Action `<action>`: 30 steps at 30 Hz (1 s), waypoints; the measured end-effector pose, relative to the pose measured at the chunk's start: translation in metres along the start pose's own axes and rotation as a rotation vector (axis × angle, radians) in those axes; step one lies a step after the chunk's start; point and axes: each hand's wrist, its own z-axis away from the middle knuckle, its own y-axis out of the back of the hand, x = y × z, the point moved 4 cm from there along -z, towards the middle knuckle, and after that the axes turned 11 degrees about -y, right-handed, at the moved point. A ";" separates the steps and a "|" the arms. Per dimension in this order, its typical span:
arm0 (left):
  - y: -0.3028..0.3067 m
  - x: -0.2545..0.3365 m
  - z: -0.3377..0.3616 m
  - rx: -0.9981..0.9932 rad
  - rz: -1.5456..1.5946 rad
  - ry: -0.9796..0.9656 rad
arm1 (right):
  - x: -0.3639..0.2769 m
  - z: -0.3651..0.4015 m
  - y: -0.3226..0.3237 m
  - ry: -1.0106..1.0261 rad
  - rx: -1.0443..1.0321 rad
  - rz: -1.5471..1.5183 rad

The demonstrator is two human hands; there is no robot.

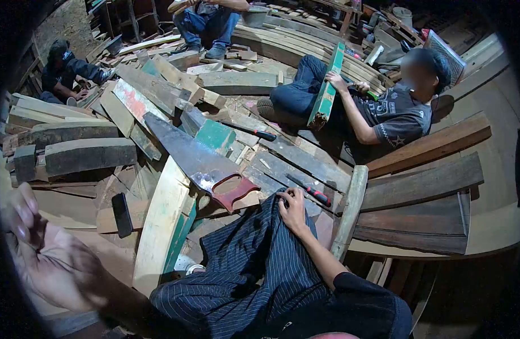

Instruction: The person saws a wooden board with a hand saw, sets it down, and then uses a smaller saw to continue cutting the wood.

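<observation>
My left hand [56,263] is raised close to the camera at the left edge, fingers loosely bent and apart, with nothing seen in it. My right hand [294,210] rests on my knee, its fingers spread over the dark pinstriped trousers [231,271]. A handsaw [200,155] with a red handle lies across wood pieces in front of my knees. Just beyond my right hand is a chisel-like tool [311,191] with a red and black handle. A similar tool [251,131] lies farther off. Between my legs runs a pale beam [164,220] with green paint on its side.
A phone [122,214] lies on wood at the left. One person [393,107] at the right holds a green-painted beam [330,85]. Two other people [206,25] sit farther back. Curved timbers [90,156] are stacked at the left, and planks [424,183] lie at the right.
</observation>
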 end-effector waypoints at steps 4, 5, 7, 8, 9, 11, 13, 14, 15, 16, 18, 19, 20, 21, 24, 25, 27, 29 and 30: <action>-0.017 -0.014 -0.004 0.054 0.612 0.358 | 0.000 0.001 0.000 -0.053 -0.044 -0.003; -0.019 -0.018 -0.004 -0.010 0.777 0.427 | -0.001 0.001 0.000 -0.045 -0.043 0.004; -0.009 -0.030 -0.005 -0.362 1.161 0.459 | 0.000 0.000 0.000 -0.032 -0.040 0.020; -0.011 -0.028 -0.004 -0.336 1.166 0.460 | 0.000 0.000 -0.001 -0.028 -0.035 0.021; -0.014 -0.026 -0.004 -0.342 1.197 0.446 | 0.001 0.000 -0.002 -0.033 -0.036 0.021; -0.023 -0.021 -0.002 -0.354 1.261 0.419 | -0.001 0.000 -0.002 -0.042 -0.037 0.019; -0.028 -0.019 0.000 -0.343 1.260 0.472 | -0.002 -0.001 0.000 -0.026 -0.029 0.028; -0.031 -0.018 0.002 -0.372 1.277 0.527 | -0.003 -0.001 0.000 -0.030 -0.035 0.027; -0.033 -0.016 0.004 -0.400 1.294 0.581 | -0.003 -0.001 0.000 -0.034 -0.042 0.025; -0.033 -0.020 0.004 -0.446 1.317 0.560 | -0.003 0.000 0.000 -0.047 -0.051 0.024; -0.042 -0.022 0.006 -0.539 1.362 0.516 | -0.003 0.000 0.000 -0.061 -0.046 0.036; -0.051 -0.019 0.006 -0.657 1.353 0.512 | -0.002 0.000 0.000 -0.069 -0.042 0.041; -0.062 -0.015 0.005 -0.777 1.339 0.500 | -0.001 0.000 -0.001 -0.068 -0.044 0.042; -0.079 -0.001 0.011 -0.775 1.272 0.630 | -0.002 0.000 -0.001 -0.061 -0.038 0.040; -0.086 -0.008 0.004 -0.844 0.971 0.334 | -0.002 0.000 0.000 -0.048 -0.025 0.021; -0.087 -0.012 0.003 -0.861 0.870 0.236 | -0.003 -0.001 0.000 -0.052 -0.025 0.026; -0.092 -0.017 0.008 -0.768 0.517 0.007 | -0.002 0.000 0.000 -0.065 -0.028 0.037; -0.098 -0.020 0.020 -0.543 -0.061 -0.147 | -0.002 0.000 0.002 -0.065 -0.021 0.050; -0.096 -0.031 0.020 -0.609 -0.037 -0.193 | -0.003 0.001 0.003 -0.059 -0.015 0.052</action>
